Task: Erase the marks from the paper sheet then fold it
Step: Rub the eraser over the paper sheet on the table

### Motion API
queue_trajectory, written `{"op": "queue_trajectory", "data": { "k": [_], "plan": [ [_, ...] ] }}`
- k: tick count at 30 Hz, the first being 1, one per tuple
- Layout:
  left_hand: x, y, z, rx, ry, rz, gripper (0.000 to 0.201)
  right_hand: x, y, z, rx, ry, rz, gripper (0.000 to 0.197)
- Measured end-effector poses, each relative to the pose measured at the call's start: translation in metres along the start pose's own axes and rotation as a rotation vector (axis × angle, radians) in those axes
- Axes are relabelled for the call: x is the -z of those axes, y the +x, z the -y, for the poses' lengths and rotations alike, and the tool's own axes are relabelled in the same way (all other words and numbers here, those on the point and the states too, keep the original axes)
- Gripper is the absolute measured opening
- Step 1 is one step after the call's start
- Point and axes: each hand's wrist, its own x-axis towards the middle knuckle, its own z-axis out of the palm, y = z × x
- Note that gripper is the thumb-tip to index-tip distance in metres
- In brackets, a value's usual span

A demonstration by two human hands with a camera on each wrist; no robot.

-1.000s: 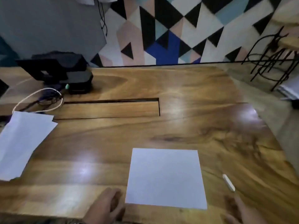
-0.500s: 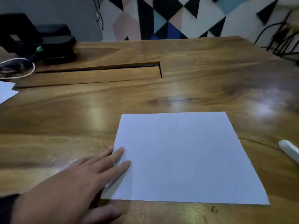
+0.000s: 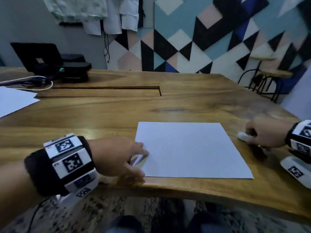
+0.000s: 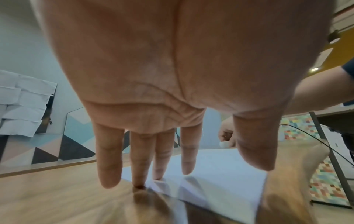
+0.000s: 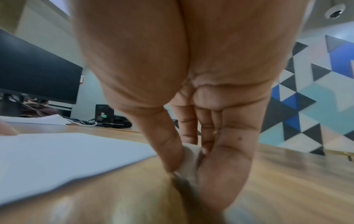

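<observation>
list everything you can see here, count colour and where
paper sheet: 1, white, flat on the table near its front edge, between the hands
eraser: 1, white, right of the sheet, on the table
table: 1, brown wood, with a long slot toward the back
other paper: sheets, count unclear, white, far left of the table
black device: 1, black, back left of the table, a white cable looped beside it
chairs: count unclear, black frames, beyond the right end of the table
wall panels: many, blue, black, white and pink, behind the table
left hand: fingers straight, at the sheet's left edge
right hand: pinches the eraser
</observation>
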Motion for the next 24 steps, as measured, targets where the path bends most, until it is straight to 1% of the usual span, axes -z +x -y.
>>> {"op": "queue_trajectory", "data": {
  "k": [2, 3, 5, 6, 7, 9, 10, 12, 15, 20, 22, 24],
  "plan": [
    [0.010, 0.009, 0.003, 0.024, -0.043, -0.034, 0.076, 0.005, 0.001, 0.006, -0.001, -0.008, -0.069, 0.052],
    [0.017, 0.017, 0.006, 0.045, -0.039, -0.066, 0.079, 0.015, 0.003, 0.013, 0.026, 0.042, -0.145, 0.051],
    [0.033, 0.036, 0.010, 0.137, 0.014, -0.122, 0.086, 0.037, 0.006, 0.036, 0.123, 0.136, -0.258, 0.054],
    [0.042, 0.044, 0.010, 0.175, 0.050, -0.126, 0.088, 0.046, 0.009, 0.048, 0.172, 0.182, -0.264, 0.054],
    [0.049, 0.053, 0.011, 0.202, 0.082, -0.113, 0.090, 0.054, 0.011, 0.063, 0.223, 0.227, -0.228, 0.049],
    [0.057, 0.068, 0.015, 0.242, 0.140, -0.030, 0.091, 0.065, 0.023, 0.092, 0.327, 0.294, -0.122, 0.030],
    [0.055, 0.073, 0.016, 0.243, 0.166, 0.008, 0.092, 0.067, 0.027, 0.107, 0.373, 0.291, -0.086, 0.024],
    [0.051, 0.080, 0.018, 0.240, 0.210, 0.050, 0.094, 0.067, 0.040, 0.133, 0.440, 0.272, -0.031, 0.022],
    [0.044, 0.084, 0.017, 0.218, 0.253, 0.047, 0.089, 0.062, 0.059, 0.162, 0.474, 0.233, -0.002, 0.019],
    [0.038, 0.088, 0.026, 0.191, 0.240, 0.008, 0.094, 0.045, 0.086, 0.185, 0.465, 0.270, 0.039, 0.015],
    [0.034, 0.089, 0.033, 0.193, 0.240, -0.001, 0.101, 0.041, 0.087, 0.191, 0.450, 0.264, 0.039, 0.014],
    [0.031, 0.090, 0.038, 0.175, 0.250, -0.011, 0.112, 0.041, 0.085, 0.191, 0.472, 0.273, 0.032, 0.016]
  ]
}}
